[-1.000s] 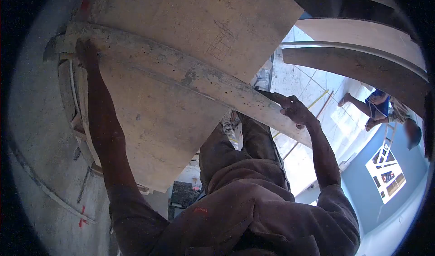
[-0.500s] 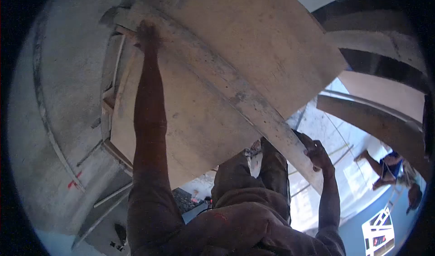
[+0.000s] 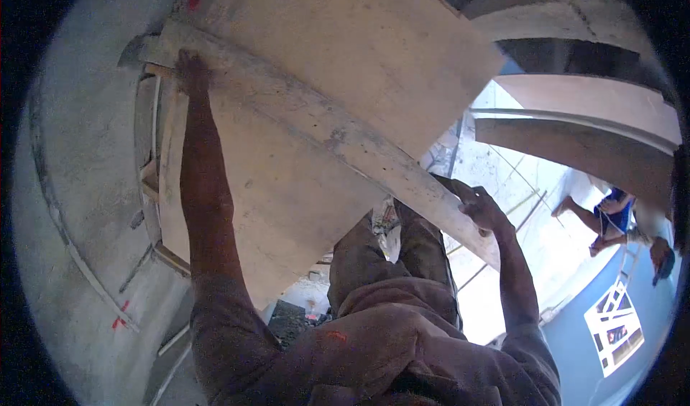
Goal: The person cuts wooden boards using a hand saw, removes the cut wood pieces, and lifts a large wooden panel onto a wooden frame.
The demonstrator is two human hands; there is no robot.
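Observation:
A long, worn wooden plank (image 3: 327, 129) lies diagonally across a large tan sheet of plywood (image 3: 402, 54). My left hand (image 3: 192, 74) rests on the plank near its far upper-left end, arm stretched out and fingers extended. At the near lower-right end, my right hand (image 3: 485, 210) is closed beside the plank's edge. A dark, narrow thing (image 3: 447, 185) shows at its fingers, too unclear to name. My legs (image 3: 366, 259) stand below the sheet's near edge.
A grey concrete wall (image 3: 86, 154) with red marks rises on the left. Curved beams or boards (image 3: 582, 147) are at the right. Another person (image 3: 611, 215) sits or crouches at far right, near a ladder (image 3: 625, 269). Rubble (image 3: 291, 320) lies below the sheet.
The whole view has shifted, so the plank, sheet and both hands appear further left and the right hand higher. My hands keep about the same places along the plank.

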